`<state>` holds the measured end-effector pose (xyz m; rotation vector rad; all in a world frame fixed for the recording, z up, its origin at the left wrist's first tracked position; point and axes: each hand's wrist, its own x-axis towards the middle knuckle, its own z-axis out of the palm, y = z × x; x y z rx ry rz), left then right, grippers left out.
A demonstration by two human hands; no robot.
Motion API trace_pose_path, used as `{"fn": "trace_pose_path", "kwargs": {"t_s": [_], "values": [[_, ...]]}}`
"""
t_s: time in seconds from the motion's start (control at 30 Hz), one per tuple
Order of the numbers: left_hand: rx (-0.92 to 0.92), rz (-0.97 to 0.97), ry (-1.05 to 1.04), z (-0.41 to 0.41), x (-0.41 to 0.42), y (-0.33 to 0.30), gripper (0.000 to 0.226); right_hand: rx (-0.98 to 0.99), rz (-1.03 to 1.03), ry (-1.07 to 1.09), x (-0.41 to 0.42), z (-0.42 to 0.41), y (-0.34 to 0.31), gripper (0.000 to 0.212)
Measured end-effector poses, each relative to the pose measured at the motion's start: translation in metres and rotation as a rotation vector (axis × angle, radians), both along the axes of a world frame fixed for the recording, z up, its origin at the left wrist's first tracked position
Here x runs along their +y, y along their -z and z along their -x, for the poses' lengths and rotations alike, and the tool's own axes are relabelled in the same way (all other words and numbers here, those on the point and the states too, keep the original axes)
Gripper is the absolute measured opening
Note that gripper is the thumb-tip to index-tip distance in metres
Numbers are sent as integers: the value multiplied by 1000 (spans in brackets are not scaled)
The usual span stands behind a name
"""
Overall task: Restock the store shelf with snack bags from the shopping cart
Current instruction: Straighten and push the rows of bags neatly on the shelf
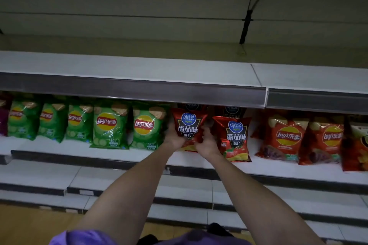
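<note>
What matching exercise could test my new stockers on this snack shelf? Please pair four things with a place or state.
Things:
1. green Lay's bags
2. red tomato bag
3. orange-red Lay's bags
4. upper shelf

Places or states:
A. bare
B. right of the hands
C. held by both hands
D. left of the hands

Pairs: 1-D, 2-C, 3-B, 4-A

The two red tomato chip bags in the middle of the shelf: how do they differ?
The held bag is gripped by the left hand and right hand; the neighbour bag stands free. The held bag's bottom is hidden by the hands; the neighbour bag shows fully. Both share the same red design.
</note>
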<state>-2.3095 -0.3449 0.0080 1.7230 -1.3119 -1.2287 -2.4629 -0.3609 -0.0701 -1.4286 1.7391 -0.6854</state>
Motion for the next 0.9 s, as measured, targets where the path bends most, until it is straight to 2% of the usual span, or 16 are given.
{"fn": "trace_pose_path", "kwargs": {"t_s": [0.07,0.17,0.27,0.33,0.43,0.5,0.57,0.67,0.77,0.83,0.9], "values": [[-111,-30,-3,0,-3,6,92,13,-23,-47,5,1,-13,62],[-356,28,-97,7,-2,9,85,-38,46,-63,27,2,-51,55],[-564,161,-79,21,0,4,51,-45,140,53,34,19,-58,33],[-504,138,42,41,-1,-4,24,-45,191,117,38,33,-63,21],[-396,148,177,81,-6,-9,14,9,300,224,39,64,-68,13],[-333,113,172,101,-10,-4,18,77,398,333,41,86,-67,14],[-273,23,153,116,-13,-1,33,147,415,432,45,109,-62,21],[-60,-217,149,129,-10,-1,63,179,187,431,45,137,-51,48],[5,-408,248,139,-2,-1,73,-19,-84,262,43,150,-44,60],[-24,-401,249,145,-1,3,72,-131,-101,223,42,150,-42,55],[-34,-304,191,148,-3,8,79,-132,-40,212,43,148,-39,53]]}}
